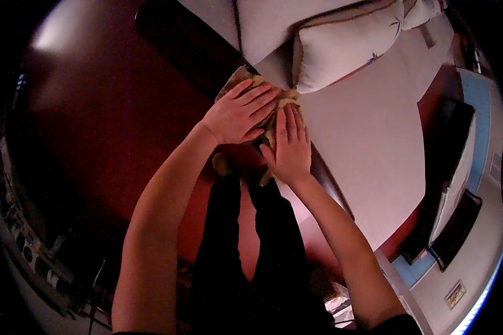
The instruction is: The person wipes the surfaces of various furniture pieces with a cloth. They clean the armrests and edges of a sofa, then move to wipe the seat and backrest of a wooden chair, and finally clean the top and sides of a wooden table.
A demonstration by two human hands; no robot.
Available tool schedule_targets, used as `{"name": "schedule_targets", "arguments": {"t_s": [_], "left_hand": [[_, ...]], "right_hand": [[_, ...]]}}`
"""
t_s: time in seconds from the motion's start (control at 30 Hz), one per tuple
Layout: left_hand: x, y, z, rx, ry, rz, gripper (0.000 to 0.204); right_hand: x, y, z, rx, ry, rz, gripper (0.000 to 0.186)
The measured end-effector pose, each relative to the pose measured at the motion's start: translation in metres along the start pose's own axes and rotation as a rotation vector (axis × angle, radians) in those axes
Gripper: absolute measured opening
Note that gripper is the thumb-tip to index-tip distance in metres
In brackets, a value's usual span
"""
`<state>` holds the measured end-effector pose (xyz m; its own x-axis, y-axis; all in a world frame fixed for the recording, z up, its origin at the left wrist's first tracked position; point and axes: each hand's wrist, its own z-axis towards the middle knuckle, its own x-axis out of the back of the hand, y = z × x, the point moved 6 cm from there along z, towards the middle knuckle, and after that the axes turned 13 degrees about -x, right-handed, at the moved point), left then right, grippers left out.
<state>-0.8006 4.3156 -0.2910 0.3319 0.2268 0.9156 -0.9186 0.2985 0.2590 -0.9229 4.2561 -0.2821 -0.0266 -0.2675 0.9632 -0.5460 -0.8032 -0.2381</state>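
While we press the tan cloth [246, 75] at twelve o'clock, left hand [240, 114] and right hand [289, 146] both flat, fingers spread, it could slide off the bed [363, 139] edge.

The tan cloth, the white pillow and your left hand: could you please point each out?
tan cloth [241, 74], head view, upper edge beyond the fingers.
white pillow [346, 47], head view, middle of its face.
left hand [237, 114], head view, back of the hand.

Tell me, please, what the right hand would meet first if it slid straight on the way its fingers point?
The right hand points up over the tan cloth; past it comes the white pillow, probably first, though depth is unclear.
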Motion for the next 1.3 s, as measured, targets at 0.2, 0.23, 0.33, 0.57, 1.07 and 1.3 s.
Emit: {"name": "schedule_targets", "arguments": {"t_s": [0.2,0.23,0.33,0.57,1.07,1.3], "left_hand": [[0.009,-0.031,-0.01,-0.004,-0.118,-0.006,0.075],[0.009,-0.036,-0.011,0.002,-0.132,-0.014,0.075],[0.008,-0.036,-0.01,0.02,-0.121,-0.028,0.076],[0.008,-0.037,-0.01,0.043,-0.111,-0.09,0.074],[0.03,-0.059,-0.056,0.589,0.079,0.007,0.065],[0.071,-0.143,-0.073,0.779,0.18,0.021,0.063]], "right_hand": [[0.007,0.017,-0.01,0.023,0.025,0.211,0.084],[0.009,0.017,-0.012,0.032,0.034,0.251,0.085],[0.015,0.029,-0.019,0.103,-0.016,0.409,0.083],[0.012,0.043,-0.036,0.082,-0.102,0.093,0.08],[-0.008,-0.04,0.083,0.499,-0.275,0.119,0.069],[-0.004,-0.117,0.169,0.395,-0.092,0.268,0.076]]}}
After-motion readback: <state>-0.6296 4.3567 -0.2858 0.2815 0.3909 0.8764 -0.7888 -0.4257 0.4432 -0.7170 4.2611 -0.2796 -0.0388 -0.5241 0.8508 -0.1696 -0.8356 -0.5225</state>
